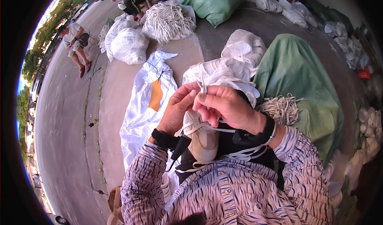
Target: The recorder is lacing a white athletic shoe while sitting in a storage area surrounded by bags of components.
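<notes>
My left hand [175, 111] and my right hand [233, 107] meet in front of me, raised above my lap. Pinched between the fingertips of both is a white shoelace [202, 87], its end pointing up. Just below the hands a beige sneaker [203, 141] rests on my dark-clothed lap, with white lacing across its top. More loose white laces [249, 154] trail over the lap to the right of the shoe. A bundle of off-white laces [280, 110] lies on a green sack [297, 69] beyond my right wrist.
White plastic bags [243, 49] lie ahead of me. To the left, a white sack [137, 101] with an orange patch is spread on the ground. Farther off are a heap of laces [169, 23], a full green sack [215, 1] and a seated person [76, 41].
</notes>
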`<move>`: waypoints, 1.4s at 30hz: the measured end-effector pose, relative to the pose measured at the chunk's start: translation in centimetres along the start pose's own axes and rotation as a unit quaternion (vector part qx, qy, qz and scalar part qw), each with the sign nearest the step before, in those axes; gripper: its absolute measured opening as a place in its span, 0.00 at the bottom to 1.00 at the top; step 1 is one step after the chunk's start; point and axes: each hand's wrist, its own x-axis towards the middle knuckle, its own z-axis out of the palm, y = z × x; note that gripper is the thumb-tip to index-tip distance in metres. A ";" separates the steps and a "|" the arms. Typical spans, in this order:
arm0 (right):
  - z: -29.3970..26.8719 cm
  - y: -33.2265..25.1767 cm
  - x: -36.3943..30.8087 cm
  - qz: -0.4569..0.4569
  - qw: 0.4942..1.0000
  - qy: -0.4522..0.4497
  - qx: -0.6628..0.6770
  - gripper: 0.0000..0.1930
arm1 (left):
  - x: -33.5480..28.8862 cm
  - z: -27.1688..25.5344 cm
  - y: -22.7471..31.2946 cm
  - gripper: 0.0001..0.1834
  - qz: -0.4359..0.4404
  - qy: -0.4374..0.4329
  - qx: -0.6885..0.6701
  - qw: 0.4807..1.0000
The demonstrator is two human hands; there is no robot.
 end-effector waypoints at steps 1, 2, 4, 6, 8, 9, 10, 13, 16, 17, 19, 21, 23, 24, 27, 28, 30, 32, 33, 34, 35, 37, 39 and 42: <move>1.2 -3.2 -1.0 -0.036 0.999 -0.029 0.002 0.13 | 0.0 -1.0 -0.2 0.16 0.001 -0.022 0.064 0.998; 2.0 -5.5 -2.0 -0.100 0.992 -0.043 -0.060 0.14 | -0.6 -0.6 0.7 0.17 0.008 -0.040 0.135 0.990; 2.8 -8.0 -2.4 -0.057 0.968 -0.091 -0.229 0.14 | -0.9 0.1 1.8 0.19 0.042 -0.109 0.208 0.971; 1.6 -6.4 -1.9 -0.088 0.972 -0.063 -0.211 0.12 | -1.3 1.9 3.2 0.17 0.082 -0.215 0.229 0.946; 0.7 -5.8 -1.8 -0.092 0.978 -0.043 -0.184 0.12 | -1.5 2.9 3.5 0.15 0.081 -0.252 0.227 0.937; 0.8 -5.7 -2.2 -0.081 0.985 -0.048 -0.148 0.12 | -1.7 2.9 3.5 0.14 0.048 -0.254 0.194 0.946; 0.7 -5.6 -2.3 -0.079 0.985 -0.053 -0.145 0.12 | -1.8 2.8 3.5 0.14 0.014 -0.255 0.161 0.953; 0.4 -5.5 -2.9 -0.066 0.992 -0.048 -0.099 0.12 | -2.1 2.2 3.6 0.15 -0.049 -0.293 0.117 0.948; 1.6 -5.0 -2.8 -0.106 0.973 -0.095 -0.182 0.10 | -2.2 1.3 3.7 0.18 -0.082 -0.338 0.068 0.935; 2.1 -5.9 -2.9 -0.145 0.956 -0.125 -0.224 0.06 | -2.2 1.4 3.9 0.18 -0.065 -0.337 0.048 0.938; 2.7 -6.5 -2.2 -0.223 0.919 -0.138 -0.295 0.05 | -1.7 0.6 3.7 0.16 0.033 -0.360 0.103 0.927; 2.4 -6.3 -1.9 -0.284 0.881 -0.143 -0.350 0.03 | -1.7 1.0 3.5 0.15 0.067 -0.328 0.128 0.933; 1.5 -6.1 -2.0 -0.296 0.873 -0.113 -0.371 0.02 | -2.0 1.9 4.0 0.14 0.033 -0.213 0.160 0.963; 1.0 -6.0 -2.1 -0.308 0.863 -0.086 -0.391 0.03 | -2.0 1.5 3.9 0.14 0.034 -0.213 0.159 0.963; -0.4 -5.8 -3.6 -0.201 0.954 -0.001 -0.221 0.08 | -2.0 -0.1 3.6 0.18 0.008 -0.031 0.139 0.990; -2.1 -4.9 -3.7 -0.228 0.964 0.007 -0.140 0.12 | -1.8 -1.9 2.8 0.16 0.050 -0.004 0.086 0.995; -6.1 -4.2 -5.7 -0.192 0.962 0.188 -0.041 0.14 | -1.9 -7.3 2.8 0.12 0.073 0.156 -0.100 0.980; -13.2 -4.4 -9.4 -0.172 0.929 0.300 0.129 0.11 | -3.9 -14.8 2.6 0.10 0.079 0.320 -0.151 0.932; -17.0 -4.2 -11.6 -0.194 0.875 0.427 0.120 0.12 | -5.3 -17.0 2.3 0.10 0.038 0.369 -0.145 0.917; -22.0 -3.5 -14.8 -0.219 0.831 0.502 0.102 0.13 | -7.4 -19.9 2.0 0.11 -0.022 0.296 -0.096 0.950; -25.4 -3.0 -17.5 -0.202 0.777 0.590 0.082 0.14 | -8.8 -19.9 1.6 0.12 -0.075 0.284 -0.011 0.956; -26.8 -1.4 -18.5 -0.141 0.734 0.653 0.122 0.13 | -9.3 -18.8 1.7 0.13 -0.123 0.274 0.073 0.951; -25.1 0.4 -16.5 -0.122 0.809 0.549 0.168 0.11 | -9.1 -15.5 0.9 0.13 0.011 0.304 -0.023 0.952; -18.4 1.4 -10.2 -0.060 0.943 0.306 0.119 0.10 | -6.9 -12.9 1.3 0.11 0.133 0.228 -0.111 0.958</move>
